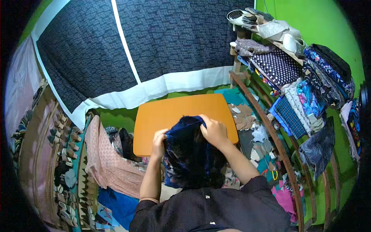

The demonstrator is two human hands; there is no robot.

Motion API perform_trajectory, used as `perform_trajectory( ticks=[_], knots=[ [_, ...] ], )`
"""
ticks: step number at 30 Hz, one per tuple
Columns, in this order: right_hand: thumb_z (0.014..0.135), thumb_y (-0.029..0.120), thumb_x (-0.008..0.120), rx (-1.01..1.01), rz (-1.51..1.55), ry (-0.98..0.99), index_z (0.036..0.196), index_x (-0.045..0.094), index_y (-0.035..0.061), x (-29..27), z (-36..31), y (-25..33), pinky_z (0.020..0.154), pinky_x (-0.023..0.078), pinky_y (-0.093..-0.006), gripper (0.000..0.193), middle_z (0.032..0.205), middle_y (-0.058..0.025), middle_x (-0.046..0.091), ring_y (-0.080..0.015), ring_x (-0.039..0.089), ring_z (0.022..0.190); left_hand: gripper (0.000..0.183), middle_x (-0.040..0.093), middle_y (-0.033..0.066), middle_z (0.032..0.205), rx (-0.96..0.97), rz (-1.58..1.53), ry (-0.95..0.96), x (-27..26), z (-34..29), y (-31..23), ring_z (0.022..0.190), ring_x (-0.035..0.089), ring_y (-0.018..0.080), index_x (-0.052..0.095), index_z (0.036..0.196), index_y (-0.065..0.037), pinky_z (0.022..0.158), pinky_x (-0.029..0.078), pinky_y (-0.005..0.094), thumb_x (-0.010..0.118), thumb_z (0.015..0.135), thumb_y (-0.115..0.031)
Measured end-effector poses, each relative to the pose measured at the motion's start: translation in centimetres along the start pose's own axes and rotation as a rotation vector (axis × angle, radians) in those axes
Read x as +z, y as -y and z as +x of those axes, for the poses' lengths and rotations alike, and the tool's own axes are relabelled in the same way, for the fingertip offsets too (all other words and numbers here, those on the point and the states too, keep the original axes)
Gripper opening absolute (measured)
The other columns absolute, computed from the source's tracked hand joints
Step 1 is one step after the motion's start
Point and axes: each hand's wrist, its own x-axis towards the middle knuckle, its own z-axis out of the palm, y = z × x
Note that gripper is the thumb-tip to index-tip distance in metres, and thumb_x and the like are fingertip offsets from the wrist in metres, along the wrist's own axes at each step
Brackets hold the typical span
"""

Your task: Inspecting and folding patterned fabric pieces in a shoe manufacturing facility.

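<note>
A dark blue and black piece of cloth (186, 145) is stretched between my two hands, raised in front of my chest. My left hand (158, 144) is closed on its left upper edge. At the cloth's right upper edge, my right hand (213, 132) pinches the rim, thumb and fingers together. The cloth hangs down in folds toward my lap, and a lighter pattern shows faintly low on its left side. Behind it stands a small orange table (166, 112), partly covered from view by the cloth and my hands.
To the left, pink patterned fabric (110, 162) drapes beside a rack of shoe-like pieces (63, 154). On the right, wooden rails (266, 127) stand near folded clothes (276, 67). Fabric scraps (262, 149) and yellow-handled scissors (274, 175) lie right of the table. Dark curtains (174, 38) hang behind.
</note>
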Motion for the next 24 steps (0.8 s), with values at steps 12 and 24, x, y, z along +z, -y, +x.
perform_trajectory(
  ticks=[12, 24],
  knots=[
    [0.069, 0.009, 0.053, 0.022, 0.444, 0.274, 0.097, 0.058, 0.0079, -2.1, 1.7, 3.7, 0.07, 0.046, -0.0396, 0.029, 0.084, -0.0176, 0.06, -0.0338, 0.057, 0.079, 0.016, 0.047, 0.0118, 0.068, 0.334, 0.546, 0.4, 5.0, 0.3, -8.0, 0.063, 0.048, 0.0209, 0.053, 0.077, 0.004, 0.057, 0.037, 0.0298, 0.054, 0.068, -0.01],
    [0.066, 0.009, 0.054, -0.11, 0.124, -0.033, 0.089, 0.057, 0.0089, 0.8, 1.0, 6.9, 0.058, 0.045, -0.0437, 0.023, 0.072, -0.0147, 0.06, -0.0335, 0.058, 0.065, 0.022, 0.058, 0.0074, 0.084, 0.492, 1.143, -0.091, 3.6, -2.6, -2.4, 0.079, 0.055, 0.0261, 0.061, 0.081, -0.008, 0.068, 0.044, 0.0369, 0.065, 0.061, -0.017]
  ],
)
